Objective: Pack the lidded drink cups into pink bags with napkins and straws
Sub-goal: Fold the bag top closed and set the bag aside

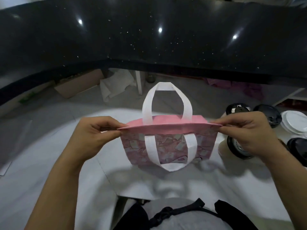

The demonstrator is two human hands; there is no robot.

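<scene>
A pink patterned bag (pixel 167 146) with two white loop handles hangs upright in the middle, above the white table (pixel 49 163). My left hand (pixel 93 135) pinches the bag's left top corner. My right hand (pixel 252 130) pinches its right top corner. The bag's mouth is stretched flat between them, almost closed. One handle stands up, the other hangs down the front. Several drink cups with black lids (pixel 237 150) sit to the right, partly hidden behind my right hand. No napkins or straws are plainly visible.
White lids or plates (pixel 294 122) are stacked at the far right edge. A black speckled counter (pixel 149 39) runs across the back. Below it lie a cardboard box (pixel 79 83), white cloth and purple cloth on a lower level.
</scene>
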